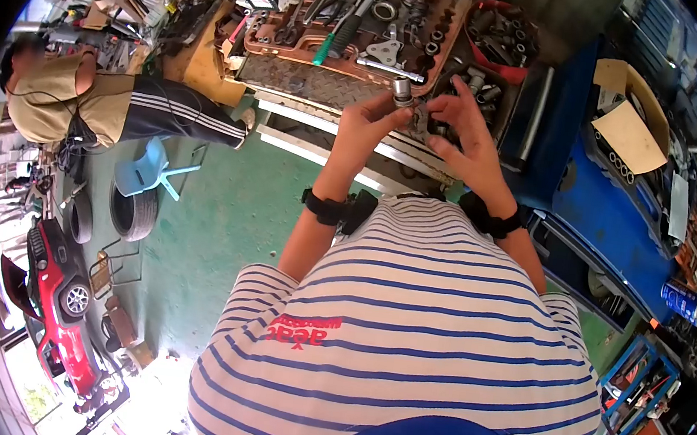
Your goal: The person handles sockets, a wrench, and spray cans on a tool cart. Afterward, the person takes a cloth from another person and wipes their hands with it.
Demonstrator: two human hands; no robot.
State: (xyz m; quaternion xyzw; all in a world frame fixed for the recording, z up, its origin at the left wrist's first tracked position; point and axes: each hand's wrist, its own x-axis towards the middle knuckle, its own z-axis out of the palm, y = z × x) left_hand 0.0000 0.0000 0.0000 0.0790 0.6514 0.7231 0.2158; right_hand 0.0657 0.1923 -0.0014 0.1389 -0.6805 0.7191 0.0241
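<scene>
A silvery metal socket (401, 91) stands up from the fingertips of my left hand (368, 132), held between thumb and fingers over the front edge of the workbench. To its right, my right hand (470, 144) has its fingers spread and curved, with nothing visible held in it. Just beyond both hands lies an orange-brown tool tray (299, 43) with wrenches, a green-tipped ratchet (325, 48) and a metal bracket (383, 51). Loose sockets (487, 92) fill a dark bin behind my right hand.
On the right stands a blue tool cabinet (580, 188) with an open cardboard box (633, 138). Another person (87, 97) is at the left, near a light blue chair (147, 171) and tires (134, 215). A red car (67, 314) shows at lower left.
</scene>
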